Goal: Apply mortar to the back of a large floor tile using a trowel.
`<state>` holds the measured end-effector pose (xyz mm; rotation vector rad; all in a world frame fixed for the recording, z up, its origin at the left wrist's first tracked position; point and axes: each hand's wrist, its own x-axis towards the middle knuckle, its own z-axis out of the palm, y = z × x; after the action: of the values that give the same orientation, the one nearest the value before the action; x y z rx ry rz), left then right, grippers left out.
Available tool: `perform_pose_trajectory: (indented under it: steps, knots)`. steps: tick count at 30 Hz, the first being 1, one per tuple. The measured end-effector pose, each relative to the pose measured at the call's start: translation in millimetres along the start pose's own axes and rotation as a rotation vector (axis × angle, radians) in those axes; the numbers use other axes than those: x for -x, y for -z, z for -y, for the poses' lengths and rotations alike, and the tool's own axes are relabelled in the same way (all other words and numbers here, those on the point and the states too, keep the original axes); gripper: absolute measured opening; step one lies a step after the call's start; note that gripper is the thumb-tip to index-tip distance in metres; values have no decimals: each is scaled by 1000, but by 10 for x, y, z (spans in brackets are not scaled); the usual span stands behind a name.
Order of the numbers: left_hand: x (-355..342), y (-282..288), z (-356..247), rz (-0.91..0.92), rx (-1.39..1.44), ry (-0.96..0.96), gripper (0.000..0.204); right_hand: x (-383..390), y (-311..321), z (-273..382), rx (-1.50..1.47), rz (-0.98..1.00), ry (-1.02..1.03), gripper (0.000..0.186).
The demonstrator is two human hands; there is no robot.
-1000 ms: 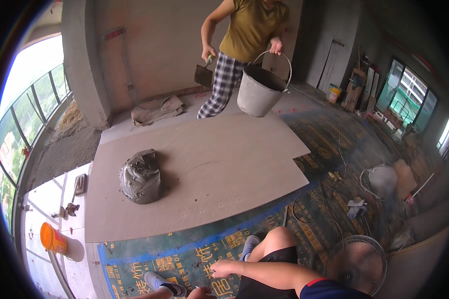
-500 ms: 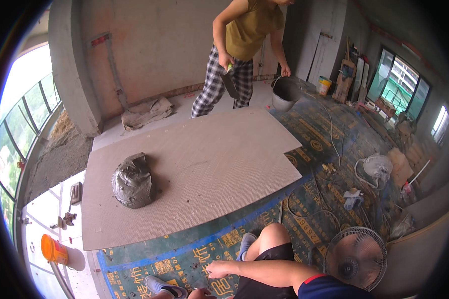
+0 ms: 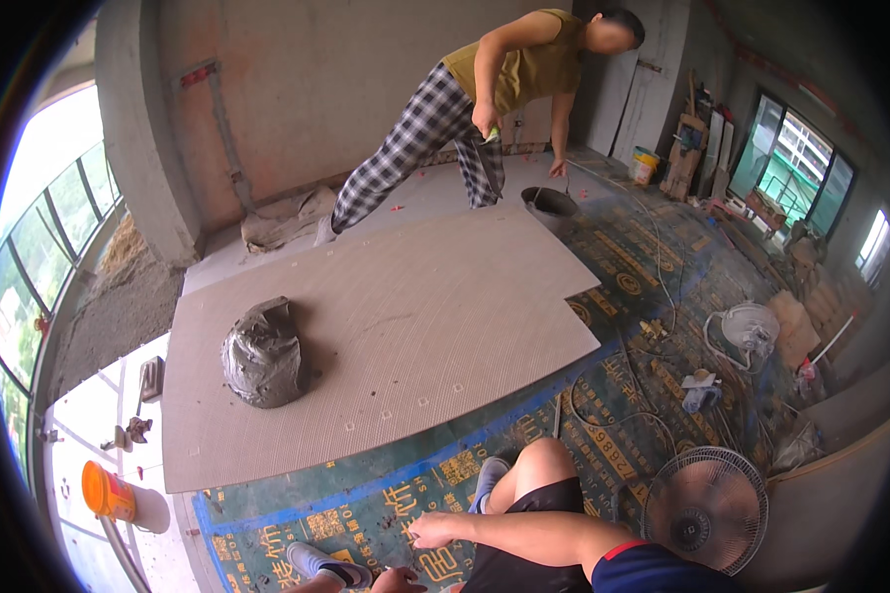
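Note:
My right hand (image 3: 431, 531) hangs in front of my knee, loosely bent with fingers partly apart and nothing seen in it. At the lower edge, only part of my left hand (image 3: 398, 581) shows, its fingers largely hidden. Ahead lies a large tile slab (image 3: 445, 316) with a ribbed face and a notched right corner. A mound of wet grey mortar (image 3: 263, 356) rests on its left part; neither hand touches it. Beyond the slab a co-worker (image 3: 514, 79) bends sideways, one hand at a dark bucket (image 3: 550, 205) on the floor, the other on a green-handled tool (image 3: 492, 134).
An orange bucket (image 3: 109, 491) and a rectangular tool (image 3: 151, 379) stand left of the slab. At right are a fan (image 3: 704, 511), loose cables (image 3: 653, 415) and a white round appliance (image 3: 749, 329). Printed green sheeting (image 3: 366, 504) covers the floor. A cloth (image 3: 277, 227) lies by the wall.
The co-worker has leaned down to the right and lowered the bucket to the floor beside the slab's far edge. My hands have stayed nearly in place.

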<state>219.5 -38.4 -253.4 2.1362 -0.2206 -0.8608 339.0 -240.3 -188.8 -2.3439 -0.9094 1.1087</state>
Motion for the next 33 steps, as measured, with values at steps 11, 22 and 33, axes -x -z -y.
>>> perform_pose_trajectory:
  steps: [11,22,33]
  knots:
    - [27,53,-90,-22,-10,-4,44,-22,6,-15,-19,11,19,29]
    - [6,22,-61,1,-2,12,46,-17,-11,-18,-7,33,-14,29]
    - [30,71,-104,53,-6,43,44,-46,-14,-25,-9,51,-32,30]
